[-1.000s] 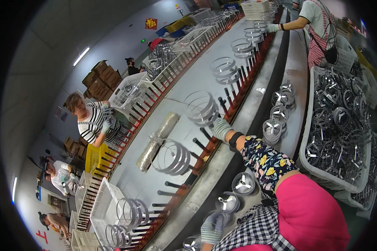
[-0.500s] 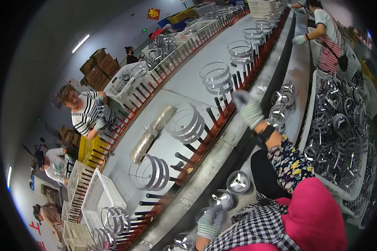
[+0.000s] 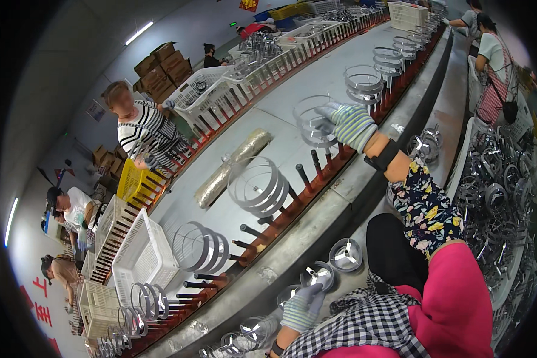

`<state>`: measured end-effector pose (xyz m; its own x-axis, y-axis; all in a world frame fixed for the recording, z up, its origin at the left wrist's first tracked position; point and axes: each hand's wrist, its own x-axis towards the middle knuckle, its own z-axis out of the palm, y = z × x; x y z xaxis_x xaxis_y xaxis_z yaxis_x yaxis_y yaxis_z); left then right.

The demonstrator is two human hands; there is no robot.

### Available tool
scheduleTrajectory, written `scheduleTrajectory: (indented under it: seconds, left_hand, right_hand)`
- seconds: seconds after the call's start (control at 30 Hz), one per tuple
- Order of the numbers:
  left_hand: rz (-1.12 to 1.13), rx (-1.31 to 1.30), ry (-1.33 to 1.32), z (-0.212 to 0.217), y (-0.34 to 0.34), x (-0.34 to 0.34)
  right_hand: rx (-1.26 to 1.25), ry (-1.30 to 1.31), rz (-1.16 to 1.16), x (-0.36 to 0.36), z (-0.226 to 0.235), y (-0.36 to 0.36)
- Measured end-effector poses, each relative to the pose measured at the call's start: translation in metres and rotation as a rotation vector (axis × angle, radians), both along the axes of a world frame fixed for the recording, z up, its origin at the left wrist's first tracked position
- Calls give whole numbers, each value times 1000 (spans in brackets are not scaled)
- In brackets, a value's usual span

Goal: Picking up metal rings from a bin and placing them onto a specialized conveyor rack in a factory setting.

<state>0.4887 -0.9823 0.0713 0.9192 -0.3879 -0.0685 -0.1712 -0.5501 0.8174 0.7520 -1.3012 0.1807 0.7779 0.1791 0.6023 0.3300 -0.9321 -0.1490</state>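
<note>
Right hand (image 3: 349, 124) (striped glove) is stretched out over the conveyor (image 3: 316, 77), fingers closed on a stack of metal rings (image 3: 314, 122) hanging on the red pegs (image 3: 307, 176). Left hand (image 3: 302, 305) rests low by the round metal discs (image 3: 316, 275), fingers loosely curled, gripping nothing.

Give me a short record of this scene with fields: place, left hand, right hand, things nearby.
place: long grey conveyor with a row of red pegs
left hand: left hand, gloved, at a round metal part on the near ledge
right hand: right hand, gloved, on a stack of metal rings
nearby: white basket, foil-wrapped roll
</note>
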Motion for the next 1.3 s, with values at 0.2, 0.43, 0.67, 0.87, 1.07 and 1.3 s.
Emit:
scheduleTrajectory:
  seconds: [0.2, 0.43, 0.67, 0.87, 1.07, 1.3]
  left_hand:
    - [-33, -58, 3, 5, 0, 2]
    - [-19, -5, 63, 7, -1, 2]
    - [-58, 52, -2, 0, 12, -1]
    - [-188, -22, -149, 3, 10, 13]
    - [-176, -80, -249, 17, 1, 34]
    - [-65, -170, -738, 73, -35, 110]
  right_hand:
    - [-73, 41, 45, -2, 7, 24]
    - [-116, 17, 95, -8, 1, 49]
    - [320, -253, 199, -24, 8, 26]
    - [107, 35, -17, -23, 11, -27]
    - [-4, 277, -24, -24, 26, -13]
    - [161, 549, 106, -18, 28, 21]
